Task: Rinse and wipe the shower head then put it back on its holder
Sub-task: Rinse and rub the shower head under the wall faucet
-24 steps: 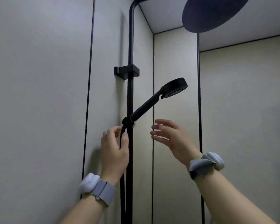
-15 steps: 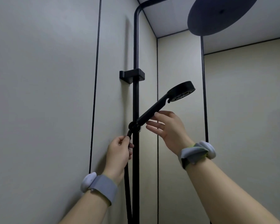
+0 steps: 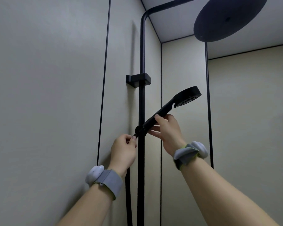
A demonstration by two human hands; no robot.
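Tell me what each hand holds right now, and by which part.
Right hand grips the hand shower by its handle's lower half; left hand pinches the hose end just below the handle.

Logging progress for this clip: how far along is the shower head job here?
Early, or at the very end; one frame cannot say. Done: nothing that shows, no water or cloth in view. In hand: the shower head sits in its holder on the rail; the right hand grips its handle and the left hand pinches the hose end just below. Rinsing and wiping cannot be confirmed.
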